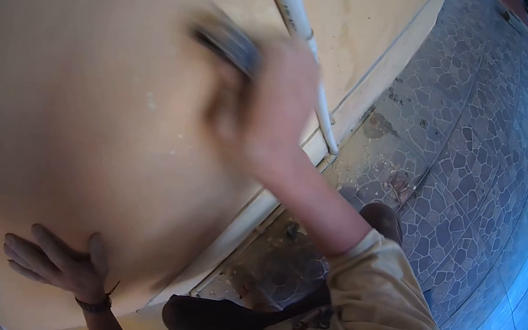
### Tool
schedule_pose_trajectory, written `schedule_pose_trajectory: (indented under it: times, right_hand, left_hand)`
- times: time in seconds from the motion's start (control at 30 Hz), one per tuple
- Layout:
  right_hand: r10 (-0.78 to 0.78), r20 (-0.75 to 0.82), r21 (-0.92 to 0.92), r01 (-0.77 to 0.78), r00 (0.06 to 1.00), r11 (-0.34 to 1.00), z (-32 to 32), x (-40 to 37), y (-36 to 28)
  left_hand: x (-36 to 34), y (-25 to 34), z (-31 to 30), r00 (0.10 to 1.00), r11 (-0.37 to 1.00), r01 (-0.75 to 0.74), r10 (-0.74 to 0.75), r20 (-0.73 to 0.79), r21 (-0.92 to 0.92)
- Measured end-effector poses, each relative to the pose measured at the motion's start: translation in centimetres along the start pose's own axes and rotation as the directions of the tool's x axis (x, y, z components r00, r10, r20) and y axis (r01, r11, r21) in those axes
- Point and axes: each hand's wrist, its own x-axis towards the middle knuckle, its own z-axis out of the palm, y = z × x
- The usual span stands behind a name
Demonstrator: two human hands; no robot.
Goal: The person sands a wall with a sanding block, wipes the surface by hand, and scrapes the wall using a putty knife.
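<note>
A blurred tool (227,43) is gripped by the right hand (279,109) against the wall (68,102), the left hand (55,263) is pressed open lower down, and the nearby pipe (290,1) could be struck by a wide stroke.

Noted white pipe (325,109) running diagonally, lower end just above pale skirting (393,54). Lettering on it too blurred to read. Found floor (482,163) laid in irregular grey stone-pattern tiles, bluish toward the right edge. Recorded dust and pale debris (378,175) scattered beside the skirting, with dark stains. Observed dark shoe (382,220) planted on the tiles near the debris.
</note>
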Motion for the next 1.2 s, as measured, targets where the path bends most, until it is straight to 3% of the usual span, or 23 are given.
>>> schedule_pose_trajectory:
  times: [0.03,0.1,0.13,0.17,0.2,0.23,0.33,0.37,0.43,0.53,0.63,0.7,0.77,0.83,0.87,0.93,0.97,1.07,1.1,1.13,1.17,1.2]
  right_hand:
    - [-0.004,-0.069,0.034,0.006,0.998,0.999,1.0,3.0,-2.2]
    - [-0.019,-0.018,0.014,0.019,1.000,1.000,-0.4,1.3,-3.2]
    - [0.158,0.193,-0.015,-0.159,0.968,0.987,-1.6,-2.1,-2.2]
    - [0.324,0.376,-0.069,-0.322,0.868,0.944,-2.3,-7.8,0.6]
    - [0.568,0.299,-0.049,-0.582,0.767,0.812,-3.4,-12.5,3.5]
    - [0.769,0.199,0.022,-0.787,0.607,0.616,-4.5,-17.2,6.2]
    - [0.617,0.021,0.158,-0.612,0.787,0.775,-3.6,-14.6,4.0]
    - [0.431,0.080,0.007,-0.433,0.899,0.901,-3.3,-11.5,2.6]
    - [0.348,0.191,-0.014,-0.352,0.918,0.936,-1.9,-6.3,-0.3]
    - [0.089,0.013,0.095,-0.090,0.996,0.991,-1.6,-6.6,-0.6]
    - [0.540,0.166,-0.080,-0.534,0.825,0.842,-3.7,-18.8,7.1]
    - [0.650,0.082,0.065,-0.655,0.755,0.753,-3.6,-19.9,7.0]
    - [0.477,0.053,0.112,-0.480,0.877,0.870,-2.5,-14.0,2.0]
    - [0.202,0.065,0.047,-0.205,0.977,0.978,-2.1,-12.0,-4.6]
    - [0.284,0.280,-0.026,-0.289,0.917,0.957,-2.4,-12.7,-4.3]
    - [0.402,0.630,-0.191,-0.368,0.665,0.910,-3.0,-15.2,-0.7]
    - [0.498,0.521,0.045,-0.605,0.694,0.795,-3.4,-19.4,3.5]
    - [0.660,0.015,-0.045,-0.659,0.751,0.751,-3.6,-20.9,5.2]
    - [0.455,0.070,-0.025,-0.455,0.888,0.890,-2.6,-19.9,3.7]
    - [0.440,0.331,0.056,-0.483,0.835,0.874,-3.1,-16.6,-0.2]
    - [0.219,0.238,0.018,-0.230,0.946,0.973,-1.1,-17.6,-3.0]
    - [0.074,0.157,0.156,-0.099,0.985,0.983,-2.4,-14.8,-5.3]
  left_hand:
    - [-0.1,-0.1,-0.1,1.000,1.000,0.005,-0.005,0.009,0.006]
    - [-0.5,0.3,-0.6,1.000,1.000,0.004,-0.005,0.027,0.018]
    - [-0.4,0.2,-0.7,1.000,1.000,-0.009,0.008,0.026,0.024]
    - [-0.1,0.0,-0.5,1.000,0.999,-0.022,0.022,0.014,0.033]
    - [0.0,-0.3,-0.2,0.999,0.999,-0.042,0.042,0.006,0.032]
    - [-0.2,-0.4,-0.1,0.999,0.998,-0.045,0.045,0.006,0.037]
    - [0.0,0.2,0.3,0.999,0.998,-0.036,0.038,-0.023,0.048]
    - [0.0,0.2,0.0,0.999,0.998,-0.040,0.042,-0.024,0.049]
    - [-0.2,0.0,0.2,0.999,0.997,-0.046,0.048,-0.026,0.066]
    - [-0.3,0.1,-0.2,0.997,0.996,-0.067,0.068,-0.022,0.060]
    - [0.2,-0.2,0.3,0.996,0.996,-0.074,0.076,-0.039,0.051]
    - [-0.4,0.2,0.2,0.998,0.998,-0.038,0.040,-0.045,0.059]
    - [-0.2,0.3,0.1,0.998,0.998,-0.033,0.035,-0.048,0.048]
    - [-0.1,0.5,0.4,0.998,0.999,-0.025,0.027,-0.064,0.035]
    - [-0.2,0.2,0.2,0.998,0.999,-0.034,0.036,-0.060,0.030]
    - [-0.2,0.4,0.3,0.998,0.999,-0.025,0.027,-0.056,0.031]
    - [-0.2,0.1,0.2,0.998,0.999,-0.024,0.026,-0.053,0.039]
    - [-0.2,0.2,0.1,0.998,1.000,0.002,0.000,-0.059,0.021]
    - [-0.2,0.3,0.2,0.997,1.000,0.007,-0.007,-0.073,0.011]
    - [-0.2,0.3,0.1,0.997,1.000,0.006,-0.006,-0.079,0.004]
    - [-0.3,0.2,0.1,0.997,1.000,0.001,-0.001,-0.082,-0.005]
    - [-0.3,0.2,0.1,0.996,1.000,-0.004,0.003,-0.084,-0.012]
